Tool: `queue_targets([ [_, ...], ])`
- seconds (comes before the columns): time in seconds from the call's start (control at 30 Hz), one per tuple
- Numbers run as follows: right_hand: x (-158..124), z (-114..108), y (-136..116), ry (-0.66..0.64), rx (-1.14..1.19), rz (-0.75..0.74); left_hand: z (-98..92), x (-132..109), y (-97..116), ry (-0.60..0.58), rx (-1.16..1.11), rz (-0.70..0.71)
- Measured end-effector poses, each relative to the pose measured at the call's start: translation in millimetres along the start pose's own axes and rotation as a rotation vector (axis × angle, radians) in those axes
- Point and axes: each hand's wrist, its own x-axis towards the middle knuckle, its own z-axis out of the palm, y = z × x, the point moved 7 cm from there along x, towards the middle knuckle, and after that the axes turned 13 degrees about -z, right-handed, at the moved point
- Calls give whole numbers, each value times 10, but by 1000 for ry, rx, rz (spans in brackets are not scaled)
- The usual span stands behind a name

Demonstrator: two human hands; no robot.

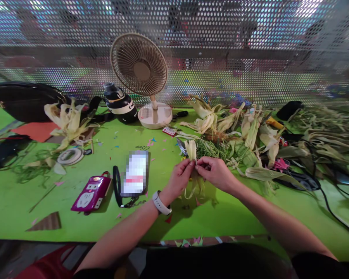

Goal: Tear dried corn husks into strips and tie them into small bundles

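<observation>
A small bundle of pale corn husk stands upright between my fingers, with thin strips hanging down below them. My left hand pinches it from the left, thumb and fingers closed, a light watch band on that wrist. From the right my right hand pinches the same husk, its fingertips meeting the left thumb. Just behind the hands lies a metal-bladed tool, partly hidden by the husk. Loose green strands lie beyond the right hand.
A heap of dried corn husks covers the back right. Behind are a desk fan and a black bottle. A phone, a purple pouch and a tape roll lie left. A cable runs along the right.
</observation>
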Motion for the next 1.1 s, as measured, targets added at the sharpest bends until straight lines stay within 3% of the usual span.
queue_targets([
  [0.1, 17, -139, -56, 53, -5, -3, 16, 19, 9, -3, -45, -4],
  [0.2, 46, -316, -66, 154, 65, -18, 105, -6, 22, -93, -132, -63],
  [0.27, 69, -248, -14, 51, 273, 7, 182, -48, 34, -185, -166, -95],
  [0.4, 10, 103, 16, -316, 816, 114, 328, -167, 9, -416, -206, -173],
  [0.53, -11, 159, 30, -315, 958, 153, 387, -247, -20, -544, -282, -232],
  [0.67, 18, 111, 73, -201, 970, 161, 392, -262, -17, -584, -309, -245],
  [0.83, 38, 124, 123, -161, 992, 173, 386, -254, -11, -616, -280, -208],
  [1.0, 57, 72, 153, -83, 867, 141, 356, -220, -22, -520, -258, -213],
  [1.1, 65, 41, 121, -85, 770, 81, 314, -183, -20, -396, -146, -175],
])
